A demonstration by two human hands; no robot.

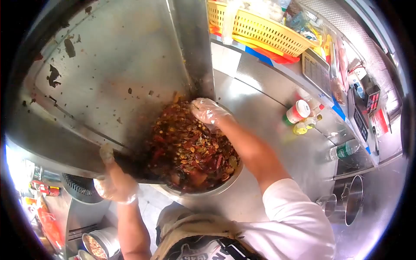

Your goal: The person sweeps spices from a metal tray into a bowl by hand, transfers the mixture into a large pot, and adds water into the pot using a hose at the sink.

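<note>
Reddish-brown and lumpy, flecked with pale yellow seeds and dark red strips, the mix (pixel 193 147) heaps in a round bowl (pixel 218 189) at the clock's centre, the right hand (pixel 209 112) curled at its one-o'clock edge, its grip unclear, the left hand (pixel 118 185) pinching the metal tray (pixel 108 56) toward eight.

There is 1 camera, worn on the head. It looks forward and down from up close at the left hand (pixel 116 186) and right hand (pixel 210 112). Its view is very wide and round, with bent edges and black corners.
</note>
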